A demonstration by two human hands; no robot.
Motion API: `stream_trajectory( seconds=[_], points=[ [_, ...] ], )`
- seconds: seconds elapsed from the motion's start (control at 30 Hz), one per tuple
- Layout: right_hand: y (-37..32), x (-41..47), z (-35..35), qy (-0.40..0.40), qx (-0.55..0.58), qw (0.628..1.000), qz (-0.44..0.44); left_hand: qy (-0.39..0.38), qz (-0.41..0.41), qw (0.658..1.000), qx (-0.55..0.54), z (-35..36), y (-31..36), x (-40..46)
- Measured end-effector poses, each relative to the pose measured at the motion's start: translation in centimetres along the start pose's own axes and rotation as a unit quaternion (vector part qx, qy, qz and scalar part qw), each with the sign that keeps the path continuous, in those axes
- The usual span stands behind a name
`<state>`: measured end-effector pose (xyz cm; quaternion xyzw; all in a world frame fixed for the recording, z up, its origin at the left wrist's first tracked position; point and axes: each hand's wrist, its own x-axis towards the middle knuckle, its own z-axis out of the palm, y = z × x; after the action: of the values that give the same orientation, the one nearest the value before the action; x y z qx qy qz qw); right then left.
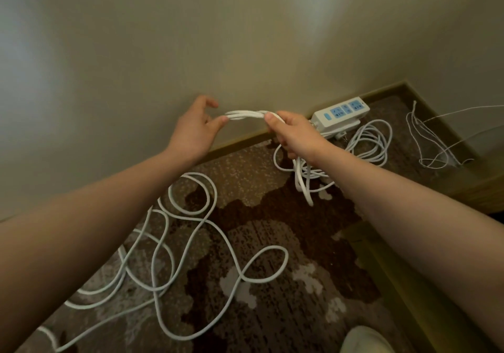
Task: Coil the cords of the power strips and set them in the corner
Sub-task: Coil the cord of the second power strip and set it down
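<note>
- Right hand (pixel 293 134): gripping a bundle of loops (pixel 245 114), the coil hanging below the fist, just above the carpet (pixel 286 230).
- Left hand (pixel 195 129): fingers relaxed and spread, thumb touching the loops' left end, gripping nothing.
- Strip (pixel 341 115): sitting by the baseboard near the corner, its coil (pixel 373 142) lying beside it; seemingly done.
- Loose cord (pixel 191 243): sprawling across the carpet, awaiting coiling; roughly half remaining.

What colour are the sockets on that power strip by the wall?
Light blue, set in a white power strip. The head view shows it clearly.
</note>
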<state>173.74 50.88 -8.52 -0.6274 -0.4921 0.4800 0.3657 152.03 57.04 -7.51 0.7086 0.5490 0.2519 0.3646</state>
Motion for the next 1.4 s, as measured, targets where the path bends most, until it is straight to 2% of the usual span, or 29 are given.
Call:
stream_trajectory(
  seconds=[0.17, 0.23, 0.3, 0.4, 0.57, 0.63, 0.7, 0.83, 0.93, 1.07, 1.23, 1.3, 1.4],
  points=[
    [0.2, -0.2, 0.1, -0.007, -0.044, 0.997, -0.056, -0.092, 0.061, 0.99, 0.087, -0.3, 0.0, 0.0],
    [0.3, -0.3, 0.0, -0.014, -0.049, 0.996, -0.07, -0.151, 0.059, 0.985, 0.058, -0.4, -0.4, -0.2],
    [0.3, -0.4, -0.1, -0.034, -0.028, 0.996, -0.071, -0.213, -0.013, 0.976, -0.039, -0.5, -0.8, -0.3],
    [0.2, -0.4, -0.2, -0.069, 0.02, 0.995, -0.068, -0.307, -0.12, 0.927, -0.179, -0.9, -1.0, -0.3],
    [-0.2, -0.3, -0.9, -0.087, 0.04, 0.993, -0.074, -0.355, -0.18, 0.885, -0.242, -0.1, -0.8, -0.2],
    [-0.1, -0.3, -1.2, -0.086, 0.033, 0.994, -0.064, -0.331, -0.184, 0.883, -0.275, 0.4, -0.9, 0.1],
    [0.3, -0.3, -1.7, -0.084, 0.014, 0.995, -0.044, -0.278, -0.16, 0.908, -0.27, 0.9, -1.0, 0.4],
    [1.2, -0.2, -2.1, -0.073, -0.106, 0.992, -0.015, -0.162, -0.089, 0.967, -0.173, 1.8, -0.8, 0.8],
    [2.1, -0.3, -1.8, -0.06, -0.212, 0.976, -0.002, -0.088, -0.029, 0.994, -0.063, 2.1, -0.5, 1.3],
    [3.2, -0.8, -2.0, 0.012, -0.288, 0.957, -0.017, -0.048, -0.002, 0.999, -0.014, 2.7, 0.4, 1.4],
    [3.9, -0.3, -2.3, 0.084, -0.332, 0.938, -0.044, 0.0, -0.021, 1.0, -0.018, 2.7, 0.9, 1.9],
    [4.4, 0.0, -2.2, 0.101, -0.338, 0.933, -0.075, 0.013, -0.025, 1.0, -0.005, 2.8, 0.8, 2.2],
    [5.4, 0.1, -1.5, 0.118, -0.296, 0.942, -0.11, 0.013, -0.047, 0.997, -0.051, 2.9, 0.5, 2.7]
  ],
)
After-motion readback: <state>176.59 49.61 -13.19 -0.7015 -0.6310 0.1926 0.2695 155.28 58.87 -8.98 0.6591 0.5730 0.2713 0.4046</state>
